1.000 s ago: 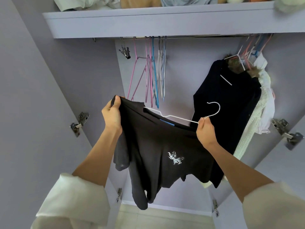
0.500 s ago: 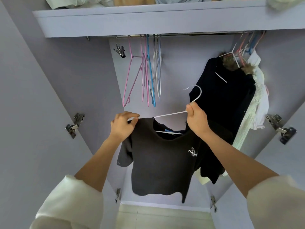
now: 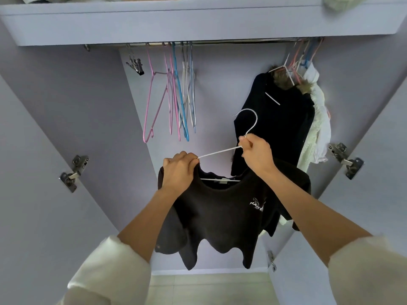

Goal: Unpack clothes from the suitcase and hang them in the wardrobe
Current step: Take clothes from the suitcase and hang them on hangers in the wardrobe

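Observation:
A dark grey T-shirt (image 3: 222, 216) with a small white print hangs on a white wire hanger (image 3: 220, 151) in front of the open wardrobe. My right hand (image 3: 256, 154) pinches the hanger at the base of its hook, which points up. My left hand (image 3: 179, 170) grips the shirt's left shoulder where it meets the hanger's arm. The hanger is held well below the metal rail (image 3: 220, 42), apart from it. No suitcase is in view.
Several empty pink, blue and white hangers (image 3: 174, 93) and a metal clip (image 3: 135, 64) hang at the rail's left. A black fur-collared garment (image 3: 275, 122) and white clothes (image 3: 317, 128) hang at the right. Folded items lie on the shelf (image 3: 176, 20) above. Open doors with hinges (image 3: 73, 172) flank both sides.
The shirt went from being stretched sideways to hanging squarely on the hanger. My right hand turned the hook upright. My left hand stayed at the shirt's left shoulder.

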The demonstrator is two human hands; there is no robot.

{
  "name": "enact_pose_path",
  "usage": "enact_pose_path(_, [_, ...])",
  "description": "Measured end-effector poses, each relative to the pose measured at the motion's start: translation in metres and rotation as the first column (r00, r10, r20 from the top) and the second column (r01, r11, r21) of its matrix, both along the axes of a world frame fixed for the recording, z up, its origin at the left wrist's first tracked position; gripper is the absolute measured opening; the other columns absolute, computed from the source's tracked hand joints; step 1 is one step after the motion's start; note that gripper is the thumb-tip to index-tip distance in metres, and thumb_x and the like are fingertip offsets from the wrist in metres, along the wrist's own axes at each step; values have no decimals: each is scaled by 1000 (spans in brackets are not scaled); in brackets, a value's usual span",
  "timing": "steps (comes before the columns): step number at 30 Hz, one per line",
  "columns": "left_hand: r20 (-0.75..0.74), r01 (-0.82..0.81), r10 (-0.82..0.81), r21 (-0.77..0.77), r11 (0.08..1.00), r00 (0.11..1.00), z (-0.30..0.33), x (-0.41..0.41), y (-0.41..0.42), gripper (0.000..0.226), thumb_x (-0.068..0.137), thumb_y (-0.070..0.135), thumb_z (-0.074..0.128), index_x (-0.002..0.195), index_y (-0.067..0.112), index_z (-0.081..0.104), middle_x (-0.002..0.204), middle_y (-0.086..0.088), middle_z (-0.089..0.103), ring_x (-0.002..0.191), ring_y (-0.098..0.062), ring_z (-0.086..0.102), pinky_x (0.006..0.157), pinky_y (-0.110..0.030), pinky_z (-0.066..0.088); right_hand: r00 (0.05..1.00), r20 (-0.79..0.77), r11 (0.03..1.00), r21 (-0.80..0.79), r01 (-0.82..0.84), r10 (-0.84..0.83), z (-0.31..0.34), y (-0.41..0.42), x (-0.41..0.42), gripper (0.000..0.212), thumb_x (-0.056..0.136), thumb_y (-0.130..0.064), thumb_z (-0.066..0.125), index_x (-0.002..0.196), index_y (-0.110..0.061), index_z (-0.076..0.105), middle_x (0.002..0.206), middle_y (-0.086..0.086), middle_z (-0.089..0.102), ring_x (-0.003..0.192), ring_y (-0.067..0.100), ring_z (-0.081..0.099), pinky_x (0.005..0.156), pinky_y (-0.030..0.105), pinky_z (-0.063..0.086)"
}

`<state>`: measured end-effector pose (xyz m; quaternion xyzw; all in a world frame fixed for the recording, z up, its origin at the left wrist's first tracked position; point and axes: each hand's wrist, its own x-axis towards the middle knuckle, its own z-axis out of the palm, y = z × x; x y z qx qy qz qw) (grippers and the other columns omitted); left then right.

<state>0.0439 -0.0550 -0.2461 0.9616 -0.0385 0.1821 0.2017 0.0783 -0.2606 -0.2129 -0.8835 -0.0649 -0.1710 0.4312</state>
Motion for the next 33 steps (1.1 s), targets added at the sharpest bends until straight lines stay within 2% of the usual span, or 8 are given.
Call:
enact_pose_path(5, [76,-79,84,-60,995,994,-6,4,8,26,98,13,41,97,12,68,100,-8,63,94,-26,54,82,-29,19,999,-27,990,136,24,-20,-14,-33,-12,29,97,-12,40,117,-5,60,114,10,64,103,18,58,88,16,44])
enact_pose_path(8, [103,-131,143,-115,985,984,-5,6,17,26,96,7,43,90,9,68,94,-11,62,90,-29,53,81,-30,18,976,-178,975,-203,88,-125,-37,-66,-12,37,94,-11,43,130,-13,51,123,9,58,112,26,55,102,42,41])
enact_pose_path(10, [106,-135,150,-133,982,983,-5,7,17,26,96,5,44,88,7,69,93,-13,61,90,-31,53,83,-32,19,967,-201,882,-468,49,-160,-46,-76,-11,37,95,-14,43,131,-13,49,123,10,55,114,29,51,104,47,37])
enact_pose_path(15, [64,-164,176,-154,974,982,-9,10,21,25,97,8,43,93,7,68,100,-13,60,96,-30,50,92,-35,21,974,-173,871,-490,42,-144,-48,-96,-13,29,98,-14,41,123,-8,55,110,14,54,100,32,56,79,35,44])
enact_pose_path(21, [15,-187,194,-210,960,981,-19,13,30,24,97,8,44,92,7,67,104,-13,60,103,-32,48,112,-40,12,938,-275,885,-460,63,-210,-47,-110,-17,25,97,-17,44,116,-7,56,111,12,59,103,30,58,87,36,46])
enact_pose_path(25, [15,-139,145,-220,966,989,-19,14,24,25,96,6,43,90,6,67,104,-14,60,103,-32,49,111,-39,11,950,-296,899,-437,-41,-100,-44,-101,-22,31,97,-22,45,126,-11,49,114,10,58,105,27,58,90,36,47])
enact_pose_path(29, [-104,-112,99,-133,985,990,-30,13,15,26,96,12,40,93,7,66,101,-13,60,102,-32,51,106,-43,22,908,-373,840,-540,-46,-190,-56,-105,-35,27,101,-24,34,114,-6,51,93,12,62,92,31,61,75,34,45])
enact_pose_path(33, [-240,-50,6,-179,982,971,-44,12,-7,32,98,29,39,120,17,58,122,-12,57,114,-31,51,106,-50,32,929,-277,839,-541,60,-245,-72,-100,-51,25,100,-21,35,108,-8,54,81,6,59,74,22,57,65,29,39])
